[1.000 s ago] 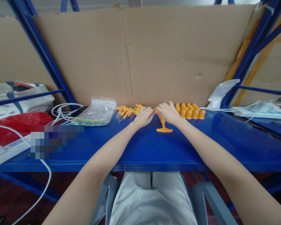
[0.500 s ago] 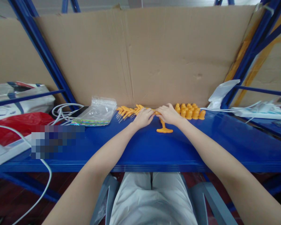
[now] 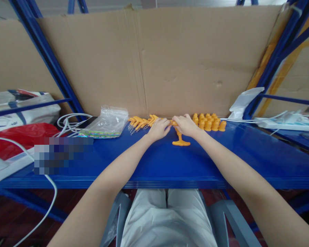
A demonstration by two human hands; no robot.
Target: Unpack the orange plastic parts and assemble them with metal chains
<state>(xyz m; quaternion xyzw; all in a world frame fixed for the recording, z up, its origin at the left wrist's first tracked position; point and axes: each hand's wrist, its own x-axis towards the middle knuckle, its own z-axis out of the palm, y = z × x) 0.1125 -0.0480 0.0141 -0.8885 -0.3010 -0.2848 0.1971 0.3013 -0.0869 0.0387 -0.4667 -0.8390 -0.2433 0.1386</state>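
My left hand (image 3: 159, 129) and my right hand (image 3: 184, 125) meet above the middle of the blue table, fingers bent and closed. An orange plastic corkscrew part (image 3: 173, 122) shows between them; the fingers cover most of it. Below my right hand lies an orange T-shaped corkscrew (image 3: 180, 141), its crossbar towards me. Left of my hands is a pile of orange corkscrew handles (image 3: 139, 122) with wavy metal spirals (image 3: 131, 129). Several orange plastic sleeves (image 3: 208, 122) stand upright in rows just right of my right hand.
A clear plastic bag (image 3: 109, 121) lies on the blue table (image 3: 170, 166) to the left, near white cables (image 3: 67, 120) and a red bag (image 3: 28, 135). A cardboard panel (image 3: 182, 61) closes off the back. White plastic (image 3: 243, 103) leans at the right post.
Both hands stay in nearly the same place. The fingers have shifted slightly around the orange part, and a little more of it shows between them.
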